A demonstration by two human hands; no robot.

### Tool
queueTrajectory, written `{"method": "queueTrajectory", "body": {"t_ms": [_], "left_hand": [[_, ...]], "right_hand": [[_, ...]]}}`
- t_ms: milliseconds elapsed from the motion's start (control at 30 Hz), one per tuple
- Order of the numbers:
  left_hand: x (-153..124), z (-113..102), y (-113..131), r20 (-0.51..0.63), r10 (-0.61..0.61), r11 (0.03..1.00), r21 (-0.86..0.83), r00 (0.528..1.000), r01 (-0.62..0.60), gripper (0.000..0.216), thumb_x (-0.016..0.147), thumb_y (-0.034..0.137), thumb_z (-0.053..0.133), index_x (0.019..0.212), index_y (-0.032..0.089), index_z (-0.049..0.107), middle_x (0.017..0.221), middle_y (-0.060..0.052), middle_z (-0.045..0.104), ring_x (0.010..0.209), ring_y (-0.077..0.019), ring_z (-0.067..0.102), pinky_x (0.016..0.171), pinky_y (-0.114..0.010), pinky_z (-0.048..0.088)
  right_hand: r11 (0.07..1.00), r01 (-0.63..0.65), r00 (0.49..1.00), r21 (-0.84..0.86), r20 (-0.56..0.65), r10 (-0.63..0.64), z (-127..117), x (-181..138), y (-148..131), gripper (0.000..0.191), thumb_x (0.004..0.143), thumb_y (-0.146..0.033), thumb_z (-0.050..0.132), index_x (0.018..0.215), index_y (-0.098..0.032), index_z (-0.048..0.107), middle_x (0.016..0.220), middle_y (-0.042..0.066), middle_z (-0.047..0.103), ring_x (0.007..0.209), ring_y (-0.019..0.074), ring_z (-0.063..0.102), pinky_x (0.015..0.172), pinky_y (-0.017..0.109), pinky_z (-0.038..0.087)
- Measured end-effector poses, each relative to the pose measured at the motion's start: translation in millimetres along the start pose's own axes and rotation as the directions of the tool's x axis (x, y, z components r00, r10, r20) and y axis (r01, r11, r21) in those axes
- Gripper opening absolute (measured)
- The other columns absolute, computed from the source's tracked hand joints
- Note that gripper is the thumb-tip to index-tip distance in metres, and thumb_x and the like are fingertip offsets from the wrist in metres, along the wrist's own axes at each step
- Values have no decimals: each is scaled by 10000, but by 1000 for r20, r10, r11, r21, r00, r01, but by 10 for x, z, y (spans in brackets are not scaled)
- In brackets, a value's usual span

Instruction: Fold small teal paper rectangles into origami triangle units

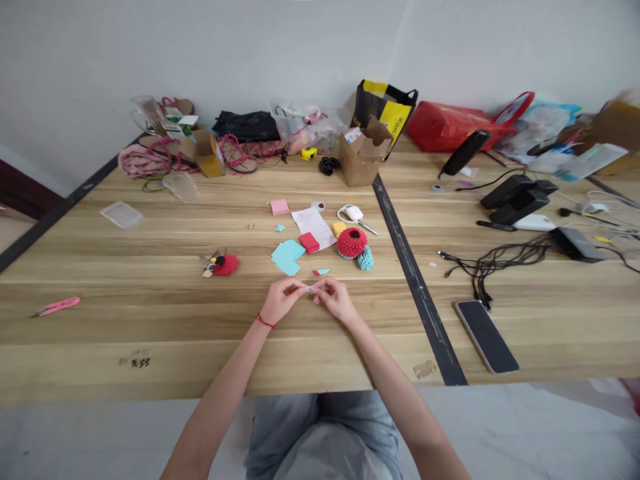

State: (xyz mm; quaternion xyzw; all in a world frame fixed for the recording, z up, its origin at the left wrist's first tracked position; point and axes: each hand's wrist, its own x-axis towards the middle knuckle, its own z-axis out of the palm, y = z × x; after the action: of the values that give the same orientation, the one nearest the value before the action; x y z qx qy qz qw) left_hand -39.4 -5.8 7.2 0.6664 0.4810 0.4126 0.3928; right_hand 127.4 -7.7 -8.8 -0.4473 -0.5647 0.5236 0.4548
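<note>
Near the table's front, my left hand (283, 298) and my right hand (335, 298) meet, fingertips pinched on a small light-blue paper piece (310, 289). Most of that piece is hidden by the fingers. Just beyond them lies a small red and blue folded paper piece (321, 272). Flat light-blue paper sheets (288, 257) spread out to the left of it. A red paper stack (309, 243) sits partly on a white printed sheet (313, 223). To the right stand a round red model of folded paper (352, 241) and a light-blue folded-paper part (365, 257).
A pink stack (279, 207), yellow stack (339, 229) and scissors (369, 228) lie farther back. Red paper pieces (226, 265) and a pink cutter (57, 306) are leftward. A phone (487, 336) and black cables (493, 263) lie right. Bags and a cardboard box (363, 157) line the wall.
</note>
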Motion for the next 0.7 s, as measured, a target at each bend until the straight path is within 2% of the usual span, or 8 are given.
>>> {"method": "queueTrajectory", "body": {"t_ms": [100, 233, 500, 567, 700], "left_hand": [[2, 10, -11, -30, -14, 1000, -6, 999, 14, 238, 781, 367, 606, 708, 145, 655, 712, -48, 681, 647, -137, 606, 615, -230, 483], [-8, 26, -37, -93, 29, 998, 60, 995, -24, 222, 791, 357, 598, 734, 154, 665, 740, -57, 688, 675, -148, 609, 644, -245, 487], [-17, 30, -71, -107, 11, 995, 96, 994, -1, 224, 831, 338, 551, 802, 152, 672, 773, -58, 690, 688, -150, 617, 651, -243, 491], [-20, 27, -70, -131, 53, 991, 132, 990, -36, 214, 834, 328, 549, 805, 159, 677, 784, -60, 684, 694, -149, 614, 656, -249, 493], [-39, 22, -46, -193, 230, 944, 283, 954, -171, 167, 830, 292, 562, 815, 194, 697, 842, -65, 677, 786, -162, 615, 745, -285, 499]], "right_hand": [[999, 4, 1000, 41, -25, -3, 23, 9, 7, 285, 743, -474, 626, 744, -189, 608, 570, 12, 645, 513, 156, 606, 567, 280, 508], [995, -2, 999, 96, -44, 6, 33, 23, 18, 307, 733, -497, 620, 792, -196, 622, 620, 21, 668, 564, 181, 644, 594, 307, 537], [986, -21, 996, 163, -81, 35, 20, 38, 42, 286, 679, -417, 679, 843, -186, 642, 729, 39, 700, 630, 176, 670, 630, 301, 555], [985, -38, 994, 167, -93, 54, 21, 39, 45, 288, 671, -405, 689, 845, -179, 645, 746, 47, 708, 649, 179, 677, 645, 303, 559], [970, -106, 991, 221, -61, 122, 23, 34, 29, 298, 653, -396, 718, 841, -172, 666, 770, 58, 726, 729, 205, 696, 723, 333, 567]]}}
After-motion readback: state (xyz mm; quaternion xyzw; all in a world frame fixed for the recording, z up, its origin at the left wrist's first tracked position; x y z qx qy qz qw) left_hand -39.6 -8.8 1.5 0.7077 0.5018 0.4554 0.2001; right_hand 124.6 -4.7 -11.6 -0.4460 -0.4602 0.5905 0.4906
